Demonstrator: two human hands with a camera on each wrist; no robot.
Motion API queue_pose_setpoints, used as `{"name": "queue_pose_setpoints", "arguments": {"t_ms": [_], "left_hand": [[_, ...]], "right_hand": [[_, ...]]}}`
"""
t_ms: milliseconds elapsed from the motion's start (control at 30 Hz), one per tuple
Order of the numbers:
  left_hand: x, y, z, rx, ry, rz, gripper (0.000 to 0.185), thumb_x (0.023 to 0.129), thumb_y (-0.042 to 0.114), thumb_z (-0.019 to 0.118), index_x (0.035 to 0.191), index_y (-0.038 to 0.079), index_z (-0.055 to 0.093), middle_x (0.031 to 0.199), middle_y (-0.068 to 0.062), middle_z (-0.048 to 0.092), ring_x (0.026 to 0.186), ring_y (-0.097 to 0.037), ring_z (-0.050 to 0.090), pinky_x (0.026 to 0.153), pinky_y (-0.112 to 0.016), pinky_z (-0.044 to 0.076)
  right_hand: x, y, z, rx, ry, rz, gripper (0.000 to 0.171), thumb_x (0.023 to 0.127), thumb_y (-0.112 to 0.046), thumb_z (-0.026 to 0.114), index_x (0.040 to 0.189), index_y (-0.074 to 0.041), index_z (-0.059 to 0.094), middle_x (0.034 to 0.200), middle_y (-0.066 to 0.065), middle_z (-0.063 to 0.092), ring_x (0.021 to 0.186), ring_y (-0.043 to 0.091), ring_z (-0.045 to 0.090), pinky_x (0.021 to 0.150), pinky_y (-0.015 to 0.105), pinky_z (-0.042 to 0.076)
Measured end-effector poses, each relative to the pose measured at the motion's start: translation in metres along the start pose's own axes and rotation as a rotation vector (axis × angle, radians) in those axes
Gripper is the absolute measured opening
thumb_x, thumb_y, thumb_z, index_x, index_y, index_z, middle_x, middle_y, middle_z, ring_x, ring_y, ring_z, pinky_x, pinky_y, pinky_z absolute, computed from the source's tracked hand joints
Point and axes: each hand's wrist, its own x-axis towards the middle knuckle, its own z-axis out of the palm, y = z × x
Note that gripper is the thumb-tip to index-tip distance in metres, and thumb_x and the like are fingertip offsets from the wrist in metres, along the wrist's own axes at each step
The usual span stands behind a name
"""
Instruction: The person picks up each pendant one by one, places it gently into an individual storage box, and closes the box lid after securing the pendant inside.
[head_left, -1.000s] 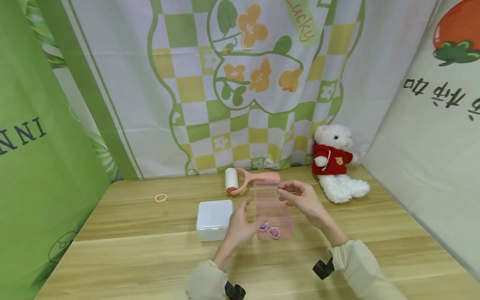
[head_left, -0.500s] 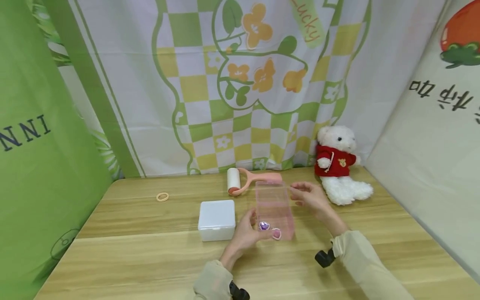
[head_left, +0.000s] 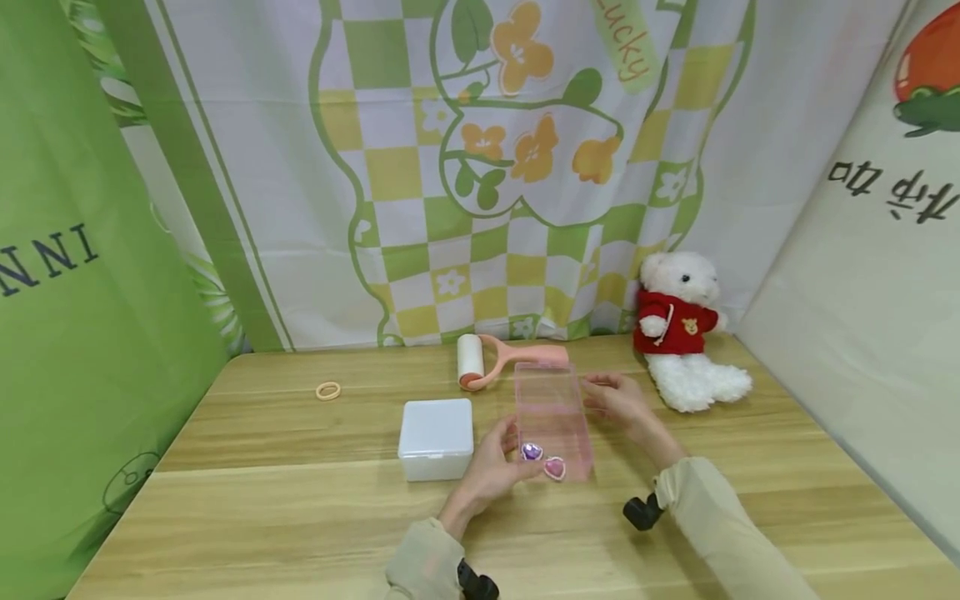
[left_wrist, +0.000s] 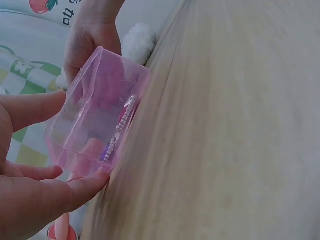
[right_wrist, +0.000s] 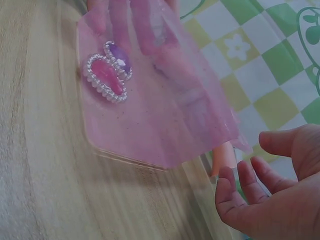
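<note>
A see-through pink plastic box [head_left: 557,421] stands on the table in front of me. Inside lie a purple gem [head_left: 532,452] and a pink heart-shaped gem [head_left: 555,468], both rimmed with white beads. My left hand [head_left: 491,467] is at the box's left side, fingers along the wall and thumb reaching across the near corner. In the left wrist view its fingertips [left_wrist: 95,181] meet the wall low down. My right hand [head_left: 621,408] is just beyond the box's right side, fingers loosely bent and nothing in them.
A white lidded box [head_left: 437,439] stands left of my left hand. Behind the pink box lies a lint roller [head_left: 498,360] with a peach handle. A white plush bear [head_left: 681,329] in a red hoodie sits back right. A small beige ring [head_left: 327,391] lies far left.
My left hand has shifted right against the pink box. My right hand has moved from over the box to its right side. The gems are still inside.
</note>
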Motion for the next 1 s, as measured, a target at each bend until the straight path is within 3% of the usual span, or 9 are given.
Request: {"name": "queue_pose_setpoints", "arguments": {"t_ms": [167, 267, 533, 733, 900, 1000], "left_hand": [[0.0, 0.0, 0.0, -0.003, -0.001, 0.004, 0.082, 0.072, 0.009, 0.074, 0.138, -0.003, 0.026, 0.133, -0.026, 0.035, 0.12, -0.038, 0.039, 0.098, -0.044, 0.036], [0.0, 0.0, 0.0, 0.001, 0.0, 0.004, 0.081, 0.072, 0.007, 0.073, 0.137, -0.003, 0.026, 0.132, -0.026, 0.035, 0.119, -0.039, 0.039, 0.098, -0.044, 0.036], [0.001, 0.0, -0.001, 0.004, 0.001, 0.013, 0.079, 0.073, 0.007, 0.073, 0.137, -0.002, 0.029, 0.132, -0.026, 0.035, 0.118, -0.04, 0.039, 0.098, -0.045, 0.035], [0.0, 0.001, -0.001, -0.016, -0.007, 0.005, 0.08, 0.072, 0.008, 0.073, 0.138, -0.001, 0.028, 0.133, -0.026, 0.034, 0.119, -0.039, 0.039, 0.098, -0.045, 0.035], [-0.002, 0.001, -0.001, -0.021, 0.005, -0.005, 0.079, 0.073, 0.007, 0.073, 0.138, 0.0, 0.028, 0.132, -0.025, 0.035, 0.118, -0.04, 0.039, 0.098, -0.046, 0.034], [-0.002, 0.002, 0.001, -0.01, 0.015, 0.001, 0.077, 0.073, 0.007, 0.072, 0.137, -0.001, 0.03, 0.131, -0.026, 0.037, 0.117, -0.04, 0.04, 0.098, -0.046, 0.035]], "right_hand": [[0.004, 0.004, 0.006, 0.032, -0.045, 0.033, 0.048, 0.091, -0.016, 0.051, 0.127, 0.014, 0.037, 0.093, 0.011, 0.057, 0.07, 0.011, 0.057, 0.069, 0.027, 0.051], [0.005, 0.004, 0.008, 0.069, -0.064, 0.052, 0.049, 0.093, -0.017, 0.048, 0.129, 0.015, 0.034, 0.086, 0.005, 0.056, 0.066, 0.008, 0.055, 0.063, 0.021, 0.049], [0.007, 0.001, 0.009, 0.111, -0.046, 0.038, 0.044, 0.093, -0.015, 0.049, 0.125, 0.012, 0.037, 0.073, 0.0, 0.055, 0.061, 0.007, 0.054, 0.057, 0.02, 0.047], [0.002, -0.004, 0.004, 0.072, -0.018, 0.005, 0.047, 0.09, -0.019, 0.055, 0.125, 0.008, 0.042, 0.089, 0.002, 0.059, 0.073, 0.013, 0.059, 0.067, 0.025, 0.051], [0.0, 0.005, -0.007, 0.061, -0.078, -0.102, 0.045, 0.084, -0.03, 0.063, 0.118, -0.001, 0.055, 0.097, 0.0, 0.059, 0.079, 0.016, 0.059, 0.07, 0.031, 0.051], [-0.01, 0.004, -0.011, 0.05, -0.108, -0.156, 0.044, 0.083, -0.033, 0.063, 0.115, -0.004, 0.058, 0.109, 0.009, 0.058, 0.081, 0.016, 0.059, 0.076, 0.037, 0.05]]}}
